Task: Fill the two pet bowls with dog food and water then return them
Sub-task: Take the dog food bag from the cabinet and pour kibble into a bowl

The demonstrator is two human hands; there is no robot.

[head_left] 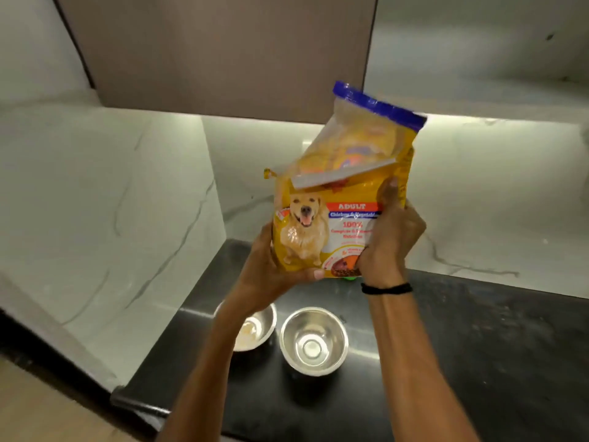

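Note:
I hold a yellow dog food bag point(322, 231) with a dog picture upright in the air above the counter. Its blue-edged top is folded back. My left hand point(271, 269) grips the bag's lower left corner from beneath. My right hand point(390, 237) clasps its right side. Two steel pet bowls stand side by side on the black counter point(478, 346) below the bag. The right bowl point(314, 341) is bare inside. The left bowl point(255, 327) is partly hidden by my left forearm, and something pale shows in its bottom.
White marble-look walls enclose the counter at the left and back. A brown cabinet point(223, 52) hangs overhead. A small green thing point(350, 277) peeks out just under the bag. The counter's front edge runs at lower left.

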